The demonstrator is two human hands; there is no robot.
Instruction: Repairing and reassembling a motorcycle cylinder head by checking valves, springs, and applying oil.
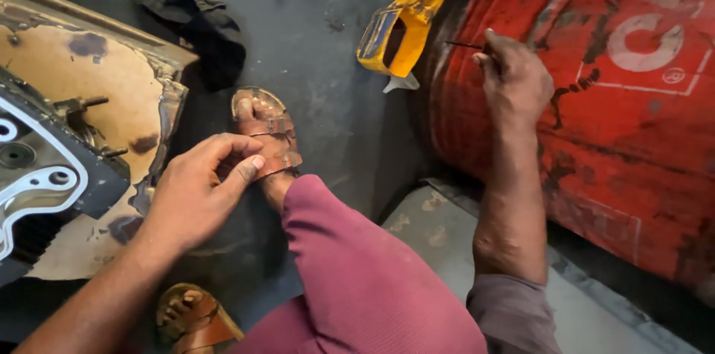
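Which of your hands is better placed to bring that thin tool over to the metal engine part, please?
Right, probably. The right hand already pinches the thin tool beside the red drum; the left hand rests at the sandal, nearer the engine part but empty.

The dark floor carries a stained cardboard sheet, black rag, yellow container and red drum.

Warm, fairly bright light falls on the red drum — the floor left of it lies dim. Picture mostly sharp, edges slightly bowed.
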